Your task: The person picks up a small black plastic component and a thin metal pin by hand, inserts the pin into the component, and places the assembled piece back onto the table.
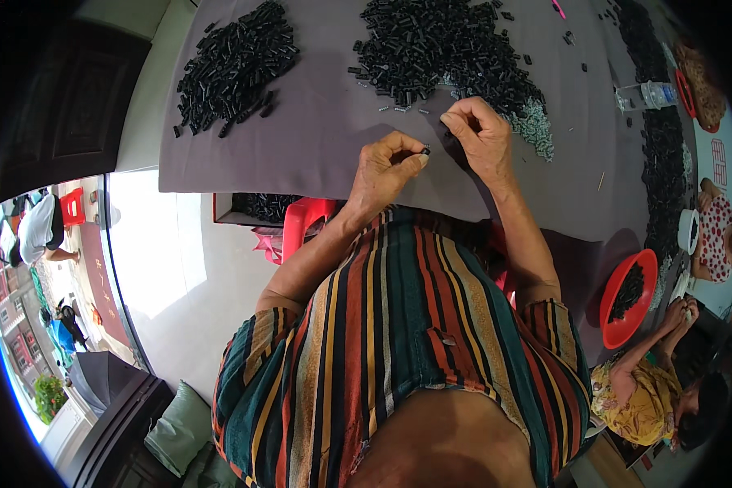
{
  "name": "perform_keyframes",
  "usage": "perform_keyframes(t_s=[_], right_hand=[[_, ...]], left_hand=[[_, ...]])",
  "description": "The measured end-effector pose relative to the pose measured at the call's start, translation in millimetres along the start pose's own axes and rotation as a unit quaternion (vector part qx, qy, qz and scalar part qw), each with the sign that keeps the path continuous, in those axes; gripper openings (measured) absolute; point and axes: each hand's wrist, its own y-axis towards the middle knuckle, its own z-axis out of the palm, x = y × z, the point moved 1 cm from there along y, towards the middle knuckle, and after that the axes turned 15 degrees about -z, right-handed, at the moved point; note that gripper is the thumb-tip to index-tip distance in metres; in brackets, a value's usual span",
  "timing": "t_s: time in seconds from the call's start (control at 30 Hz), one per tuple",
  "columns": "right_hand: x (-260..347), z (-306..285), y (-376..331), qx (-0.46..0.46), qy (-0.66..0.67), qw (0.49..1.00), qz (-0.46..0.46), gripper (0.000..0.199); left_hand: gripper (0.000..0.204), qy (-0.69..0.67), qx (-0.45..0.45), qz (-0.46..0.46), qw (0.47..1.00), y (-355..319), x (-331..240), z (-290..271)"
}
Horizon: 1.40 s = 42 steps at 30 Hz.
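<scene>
My left hand (pixel 390 168) is closed in a pinch around a small black piece (pixel 425 151), over the near part of the cloth-covered table. To its right and a little farther off, my right hand (pixel 481 138) is also closed, thumb against forefinger; what lies between those fingertips is too small to make out. Just beyond both hands spreads a large heap of short black cylindrical pieces (pixel 439 49). Against its right side lies a pile of tiny silvery pieces (pixel 533 128), partly beside my right wrist. A few silvery bits (pixel 402 109) are strewn at the heap's near edge.
Another black heap (pixel 240 65) sits at the far left of the grey tablecloth (pixel 317 122). A clear bottle (pixel 647 96) lies to the right. A red bowl (pixel 629 299) holds black pieces. Other people (pixel 642 390) sit at right. Below the table edge stand a box (pixel 256 208) and red stool (pixel 302 224).
</scene>
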Motion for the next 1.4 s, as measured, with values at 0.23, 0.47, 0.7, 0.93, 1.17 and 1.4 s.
perform_keyframes(t_s=[0.23, 0.47, 0.7, 0.93, 1.17, 1.4], right_hand=[[-7, 4, -5, 0.011, 0.036, 0.999, -0.016, 0.006], [13, 0, -5, 0.052, 0.138, 0.987, 0.068, 0.007], [24, 3, -12, 0.065, 0.212, 0.974, 0.045, 0.006], [25, 4, -12, 0.051, 0.216, 0.970, 0.097, 0.008], [21, 3, -14, 0.065, 0.237, 0.961, 0.130, 0.020], [20, 0, -15, 0.073, 0.220, 0.965, 0.125, 0.019]], left_hand=[[0.009, 0.004, -0.004, 0.011, 1.000, 2, 2, 1], [0.012, -0.028, -0.037, 0.022, 0.999, 4, 2, 4], [0.011, -0.098, -0.019, 0.063, 0.993, 10, -4, 10], [0.012, -0.093, -0.039, 0.097, 0.990, 10, 0, 15], [0.012, -0.121, -0.042, 0.126, 0.984, 11, 3, 19], [0.012, -0.109, -0.034, 0.128, 0.985, 16, 1, 20]])
